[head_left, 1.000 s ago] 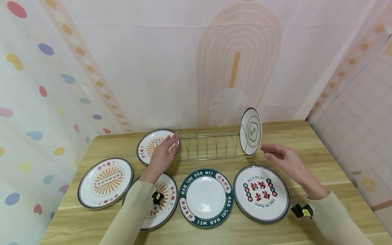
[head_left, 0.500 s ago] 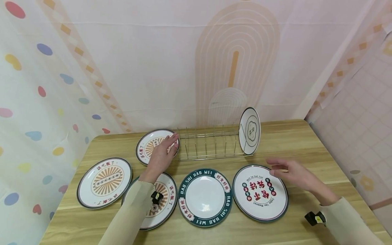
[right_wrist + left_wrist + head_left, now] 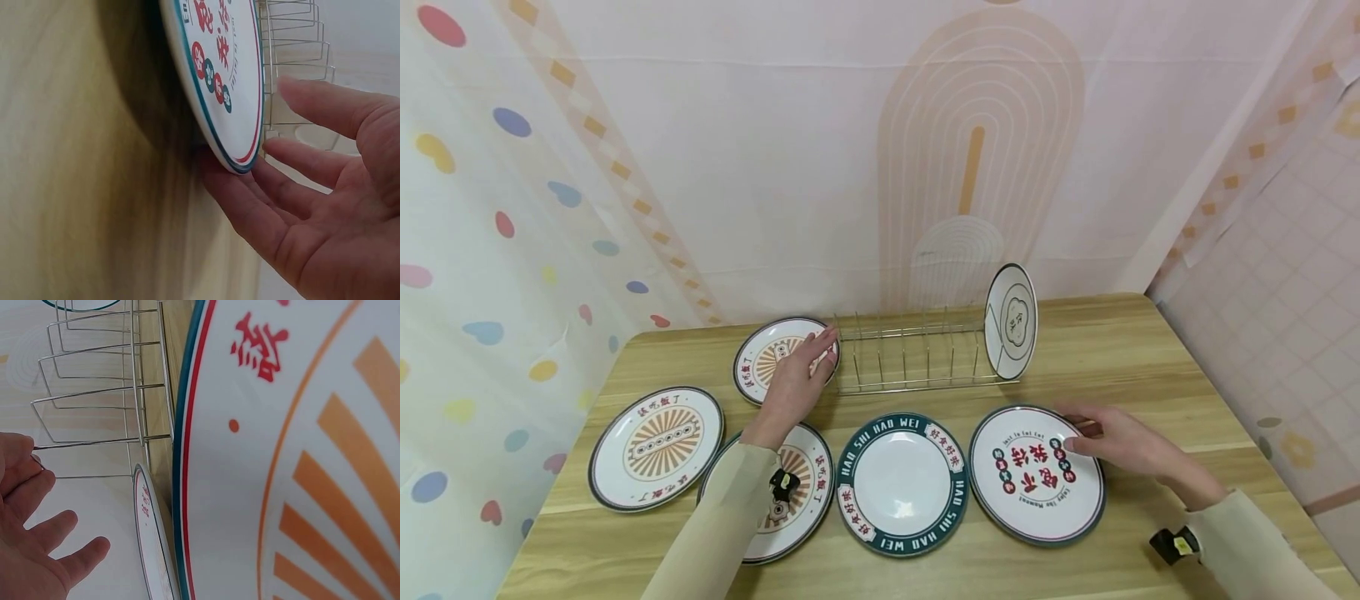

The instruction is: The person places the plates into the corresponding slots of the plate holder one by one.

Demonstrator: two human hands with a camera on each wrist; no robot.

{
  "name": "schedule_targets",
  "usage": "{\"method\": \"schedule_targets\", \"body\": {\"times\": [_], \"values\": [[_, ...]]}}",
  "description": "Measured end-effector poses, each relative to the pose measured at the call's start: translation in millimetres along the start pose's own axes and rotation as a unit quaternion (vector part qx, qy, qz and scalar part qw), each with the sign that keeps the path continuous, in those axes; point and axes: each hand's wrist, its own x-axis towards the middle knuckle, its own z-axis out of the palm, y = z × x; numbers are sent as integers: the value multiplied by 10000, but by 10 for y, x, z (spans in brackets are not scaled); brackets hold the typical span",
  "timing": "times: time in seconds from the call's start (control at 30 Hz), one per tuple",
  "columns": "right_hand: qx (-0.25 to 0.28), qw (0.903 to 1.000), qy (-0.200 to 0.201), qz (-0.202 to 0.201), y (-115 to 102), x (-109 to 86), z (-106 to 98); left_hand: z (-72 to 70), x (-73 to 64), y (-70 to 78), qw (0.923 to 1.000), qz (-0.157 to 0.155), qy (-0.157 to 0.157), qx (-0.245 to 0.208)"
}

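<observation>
Now left fingers pinch a wire rack while spread right fingers touch a glossy round plate.

Head view bright; right wrist: shadow beneath lettered plate, tabletop blurred.

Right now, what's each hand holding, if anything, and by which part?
Left hand: the wire rack, pinched by its end wire. Right hand: nothing gripped; fingers at the rim of the rightmost flat plate, thumb apart.
</observation>
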Motion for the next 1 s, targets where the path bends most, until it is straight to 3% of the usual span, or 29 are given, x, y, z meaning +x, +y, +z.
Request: {"method": "schedule_targets", "body": {"times": [0.37, 0.57, 0.8, 1.0], "values": [[125, 9998, -52, 125, 135, 8, -27, -2, -4, 11, 10000, -58, -37, 8], [437, 9981, -143, 411, 133, -11, -63, -7, -6, 12, 10000, -65, -54, 6], [1177, 9900, -353, 693, 141, -50, -112, -7, -5, 13, 10000, -70, -63, -3], [1997, 9747, -902, 436, 126, -102, -168, 6, -3, 2, 10000, -78, -22, -21]]}}
